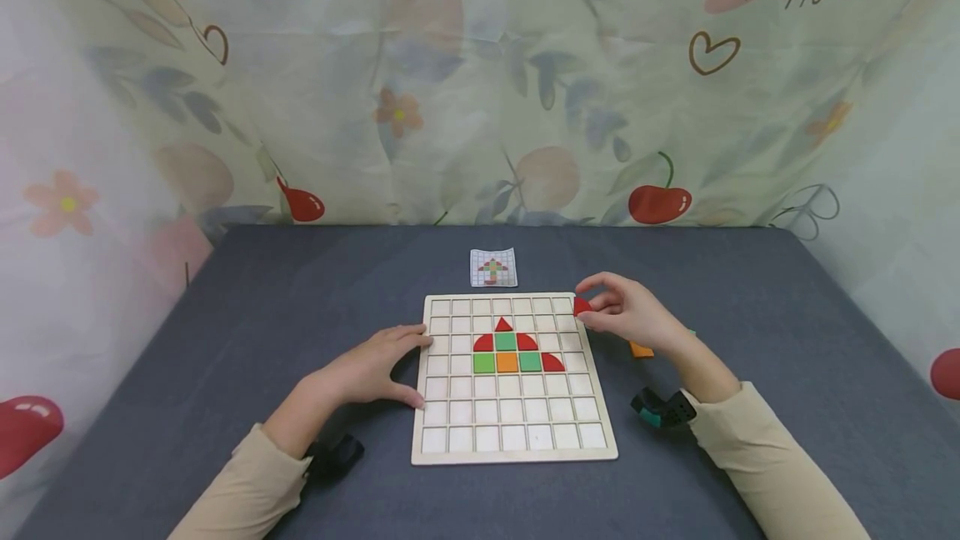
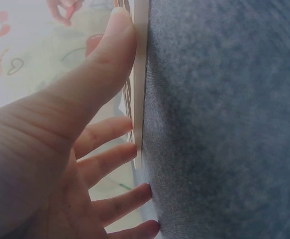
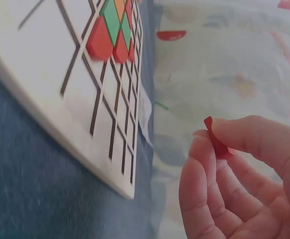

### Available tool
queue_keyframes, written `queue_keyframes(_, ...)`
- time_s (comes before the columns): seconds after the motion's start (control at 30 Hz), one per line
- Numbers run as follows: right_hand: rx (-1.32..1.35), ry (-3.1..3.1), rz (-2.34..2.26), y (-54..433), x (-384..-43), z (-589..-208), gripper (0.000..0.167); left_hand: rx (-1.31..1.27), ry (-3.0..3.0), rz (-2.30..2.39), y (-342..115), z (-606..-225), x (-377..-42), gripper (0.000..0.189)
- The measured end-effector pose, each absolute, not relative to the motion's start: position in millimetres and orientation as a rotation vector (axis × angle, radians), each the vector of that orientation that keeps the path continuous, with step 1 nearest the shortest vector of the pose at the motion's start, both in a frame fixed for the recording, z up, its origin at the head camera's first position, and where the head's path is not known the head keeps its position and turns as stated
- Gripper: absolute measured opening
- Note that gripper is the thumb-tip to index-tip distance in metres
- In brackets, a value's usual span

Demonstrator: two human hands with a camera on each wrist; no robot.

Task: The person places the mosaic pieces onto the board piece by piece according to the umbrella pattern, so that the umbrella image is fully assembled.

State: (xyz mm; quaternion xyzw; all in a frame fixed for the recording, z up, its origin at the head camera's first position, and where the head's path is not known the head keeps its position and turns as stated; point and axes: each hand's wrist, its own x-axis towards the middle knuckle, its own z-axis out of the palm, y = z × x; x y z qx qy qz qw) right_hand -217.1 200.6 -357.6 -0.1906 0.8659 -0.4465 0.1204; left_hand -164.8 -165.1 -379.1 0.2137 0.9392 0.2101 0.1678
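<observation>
A pale wooden grid board lies on the table, with several flat tiles grouped near its middle. Among these are a red triangle, an orange square, green squares and red quarter-round tiles such as the one at the right end. My left hand touches the board's left edge, thumb and fingers spread. Over the board's far right corner, my right hand pinches a red quarter-round tile between thumb and fingertips, held above the surface in the right wrist view.
Behind the board lies a small printed card with a tile pattern. An orange piece is partly hidden under the right forearm. Black wrist devices sit at both wrists. A patterned cloth hangs at the table's back edge.
</observation>
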Motion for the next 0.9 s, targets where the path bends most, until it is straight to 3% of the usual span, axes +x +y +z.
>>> queue_keyframes(0.3,-0.626,2.512,-1.272,180,-214,-362,0.030,0.635,2.680,0.580,-167,-383,-167,0.088)
queue_keyframes(0.9,-0.872,2.437,-1.146,138,-208,-365,0.027,0.625,2.676,0.584,-167,-383,-167,0.088)
